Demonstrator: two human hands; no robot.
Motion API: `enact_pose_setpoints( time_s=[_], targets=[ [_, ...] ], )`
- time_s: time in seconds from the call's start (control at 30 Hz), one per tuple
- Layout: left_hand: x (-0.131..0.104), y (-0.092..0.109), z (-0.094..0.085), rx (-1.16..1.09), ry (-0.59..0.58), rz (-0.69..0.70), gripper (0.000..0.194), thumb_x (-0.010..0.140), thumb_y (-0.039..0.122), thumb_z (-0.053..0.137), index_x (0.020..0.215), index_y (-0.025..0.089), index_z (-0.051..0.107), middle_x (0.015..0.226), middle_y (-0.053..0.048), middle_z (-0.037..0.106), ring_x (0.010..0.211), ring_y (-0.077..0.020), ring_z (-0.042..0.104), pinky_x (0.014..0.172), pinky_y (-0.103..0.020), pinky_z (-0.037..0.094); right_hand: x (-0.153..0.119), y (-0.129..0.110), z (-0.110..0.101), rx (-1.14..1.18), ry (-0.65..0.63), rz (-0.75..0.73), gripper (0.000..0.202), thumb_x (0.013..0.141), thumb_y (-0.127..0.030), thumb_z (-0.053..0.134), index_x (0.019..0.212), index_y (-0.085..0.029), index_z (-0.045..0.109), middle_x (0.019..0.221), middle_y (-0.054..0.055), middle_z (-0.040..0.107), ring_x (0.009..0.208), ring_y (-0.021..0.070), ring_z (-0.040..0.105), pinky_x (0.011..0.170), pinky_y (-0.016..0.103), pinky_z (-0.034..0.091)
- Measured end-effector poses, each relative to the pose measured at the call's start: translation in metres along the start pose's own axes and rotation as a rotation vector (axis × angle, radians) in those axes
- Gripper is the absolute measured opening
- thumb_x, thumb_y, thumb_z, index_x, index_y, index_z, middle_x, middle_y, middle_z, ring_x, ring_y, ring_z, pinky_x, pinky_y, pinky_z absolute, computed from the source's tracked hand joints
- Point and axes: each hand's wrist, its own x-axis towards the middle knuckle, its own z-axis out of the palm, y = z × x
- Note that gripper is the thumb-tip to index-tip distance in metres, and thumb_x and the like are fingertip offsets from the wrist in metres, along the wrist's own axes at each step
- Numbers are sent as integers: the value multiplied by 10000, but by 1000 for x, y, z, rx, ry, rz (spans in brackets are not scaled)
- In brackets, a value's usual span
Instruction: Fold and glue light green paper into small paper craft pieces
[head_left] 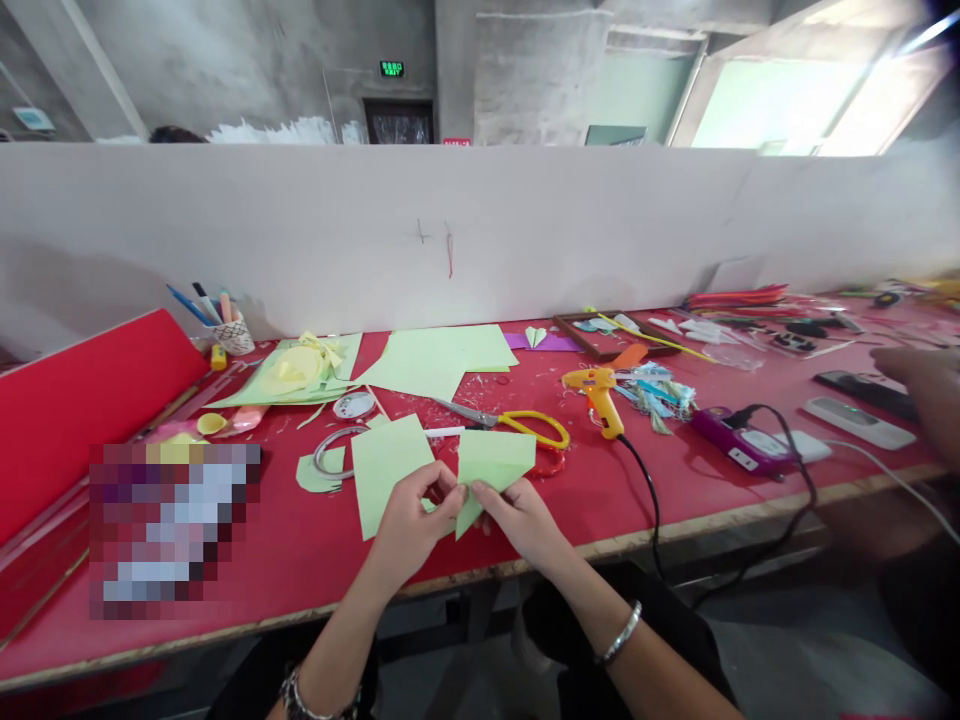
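Note:
Near the table's front edge, my left hand [421, 515] and my right hand [521, 520] meet at a piece of light green paper [495, 458]. The fingers of both hands pinch its lower left part, and one corner hangs down between them. Partly under my left hand lies a flat light green sheet [386, 475]. Behind the held paper are scissors [536, 425] with yellow handles, their blades pointing left. A rounded green paper scrap [321, 472] and a ring-shaped roll [328, 450] sit to the left of the flat sheet.
Larger green sheets [442, 355] lie at the back. On the right are a yellow glue gun [600, 400], its black cable, a purple power strip [739, 442] and another person's hand [919, 385]. A pen cup [234, 335] and red board [97, 400] stand left.

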Motion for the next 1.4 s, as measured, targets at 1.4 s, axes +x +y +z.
enact_pose_setpoints(
  time_s=[1.4],
  targets=[
    [-1,-3,-16,44,-324,-16,156,745,195,384,620,148,465,596,41,406,580,-95,350,548,-194,302,-2,-8,-8,-13,52,14,584,771,-624,363,413,-172,457,398,2,489,428,105,488,513,231,401]
  ],
)
